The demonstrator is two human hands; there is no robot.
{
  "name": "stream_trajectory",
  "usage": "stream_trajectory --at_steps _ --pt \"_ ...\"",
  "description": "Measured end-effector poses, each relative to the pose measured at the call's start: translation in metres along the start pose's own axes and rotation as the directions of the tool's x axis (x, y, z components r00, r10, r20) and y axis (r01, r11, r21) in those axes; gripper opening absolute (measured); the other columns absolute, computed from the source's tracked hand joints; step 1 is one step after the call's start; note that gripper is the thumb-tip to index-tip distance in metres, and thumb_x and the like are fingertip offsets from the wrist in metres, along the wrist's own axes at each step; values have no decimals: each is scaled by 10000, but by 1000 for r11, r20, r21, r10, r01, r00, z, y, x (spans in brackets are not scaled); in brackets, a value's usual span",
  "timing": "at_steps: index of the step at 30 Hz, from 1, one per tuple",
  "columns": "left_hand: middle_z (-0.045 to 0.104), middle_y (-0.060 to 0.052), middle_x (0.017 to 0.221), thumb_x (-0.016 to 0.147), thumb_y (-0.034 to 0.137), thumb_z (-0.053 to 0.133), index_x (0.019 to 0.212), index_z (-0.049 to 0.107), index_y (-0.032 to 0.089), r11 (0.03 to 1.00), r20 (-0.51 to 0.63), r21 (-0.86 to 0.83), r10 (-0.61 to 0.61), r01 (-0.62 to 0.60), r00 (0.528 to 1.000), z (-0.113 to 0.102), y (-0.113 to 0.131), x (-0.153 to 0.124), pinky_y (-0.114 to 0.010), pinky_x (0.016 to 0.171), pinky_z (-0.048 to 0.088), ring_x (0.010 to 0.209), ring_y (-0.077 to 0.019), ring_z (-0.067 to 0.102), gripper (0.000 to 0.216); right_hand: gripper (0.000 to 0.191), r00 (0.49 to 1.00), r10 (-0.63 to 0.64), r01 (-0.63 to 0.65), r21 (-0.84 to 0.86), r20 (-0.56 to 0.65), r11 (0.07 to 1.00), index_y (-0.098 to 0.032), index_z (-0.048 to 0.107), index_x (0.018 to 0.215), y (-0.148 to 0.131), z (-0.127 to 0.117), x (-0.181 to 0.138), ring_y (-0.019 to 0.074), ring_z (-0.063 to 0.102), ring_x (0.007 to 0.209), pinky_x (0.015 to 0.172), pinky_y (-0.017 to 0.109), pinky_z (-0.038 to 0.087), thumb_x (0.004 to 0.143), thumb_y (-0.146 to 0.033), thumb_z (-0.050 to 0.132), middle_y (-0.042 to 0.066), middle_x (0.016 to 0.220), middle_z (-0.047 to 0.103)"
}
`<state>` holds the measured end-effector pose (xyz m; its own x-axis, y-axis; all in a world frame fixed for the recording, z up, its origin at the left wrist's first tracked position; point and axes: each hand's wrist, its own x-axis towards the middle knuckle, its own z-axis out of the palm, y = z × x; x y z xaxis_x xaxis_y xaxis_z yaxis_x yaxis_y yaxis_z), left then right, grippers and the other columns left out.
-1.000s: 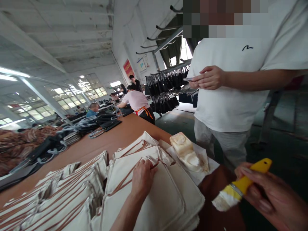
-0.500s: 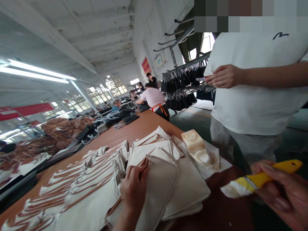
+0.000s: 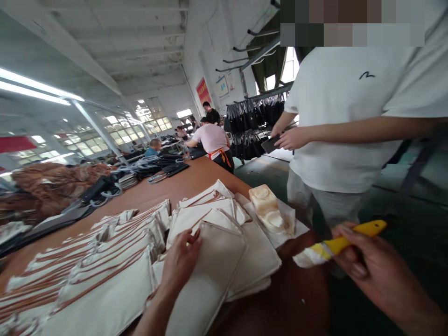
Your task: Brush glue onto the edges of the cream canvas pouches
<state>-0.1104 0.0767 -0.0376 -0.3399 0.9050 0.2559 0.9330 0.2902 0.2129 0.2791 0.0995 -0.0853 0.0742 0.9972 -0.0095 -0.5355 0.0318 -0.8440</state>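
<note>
My left hand [image 3: 182,259] is closed, pinching the brown-trimmed top edge of a cream bag panel [image 3: 220,247]. That panel lies over more cream panels stacked at the table's near right side. In my right hand [image 3: 371,261] is a paintbrush [image 3: 336,245] with a yellow handle. Its bristles, coated in white paste, point left over the table edge, apart from the panels. Beyond the stack, a cut-open, paste-smeared plastic container [image 3: 268,210] rests on white paper [image 3: 290,217].
Rows of overlapping cream panels [image 3: 105,261] with brown edges cover the brown table [image 3: 206,172] on my left. Dark bags [image 3: 168,170] lie farther along. Close on the right stands a person in a white shirt [image 3: 336,107], holding a dark flat object [image 3: 271,144]. Racked black bags [image 3: 245,121] hang behind.
My view has swung right, so the table things appear farther left. The white-shirted person has turned, and both their hands now show. My hands keep their holds on panel and brush.
</note>
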Motion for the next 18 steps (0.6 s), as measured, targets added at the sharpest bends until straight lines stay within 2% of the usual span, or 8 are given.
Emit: stream_trajectory --at_steps 2,4,8,12,15,18 --pt "669 -21 743 885 434 433 727 547 222 1000 128 27 0 -3 992 9 -5 23 -271 608 411 720 -203 630 287 242 999 -21 20 36 36 999 -177 574 795 2 6 6 42 289 391 363 151 237 856 -381 690 -48 545 406" --pt "623 -8 610 843 419 477 680 536 220 999 192 38 22 -30 981 20 -7 44 -269 553 354 614 -201 594 264 228 996 -79 79 -7 39 997 -178 585 845 7 7 20 44 307 402 374 158 222 867 -381 686 -47 554 430" --pt "663 -53 702 787 390 521 671 550 214 994 255 82 52 -75 966 36 0 64 -277 560 317 680 -230 614 212 266 977 -191 212 -288 100 934 -177 597 905 24 -2 57 69 356 430 384 190 225 892 -438 645 -31 601 482" --pt "683 -98 837 790 399 506 707 568 209 989 273 110 67 -101 960 45 10 72 -287 567 309 755 -256 629 217 298 932 -222 350 -550 288 758 -173 613 935 44 -3 99 124 461 491 450 234 332 926 -466 558 -6 640 535" --pt "689 -90 789 762 394 542 706 583 204 989 310 115 51 -91 949 52 12 79 -280 569 324 750 -252 639 202 304 878 -223 462 -633 423 621 -170 627 890 60 2 126 160 531 562 520 259 397 923 -451 516 13 670 578" --pt "717 -85 840 734 392 581 884 624 189 993 329 110 0 -38 944 57 9 86 -265 572 355 776 -249 658 256 267 841 -220 528 -660 495 534 -174 650 833 74 6 146 187 587 684 637 278 442 898 -403 528 32 746 632"
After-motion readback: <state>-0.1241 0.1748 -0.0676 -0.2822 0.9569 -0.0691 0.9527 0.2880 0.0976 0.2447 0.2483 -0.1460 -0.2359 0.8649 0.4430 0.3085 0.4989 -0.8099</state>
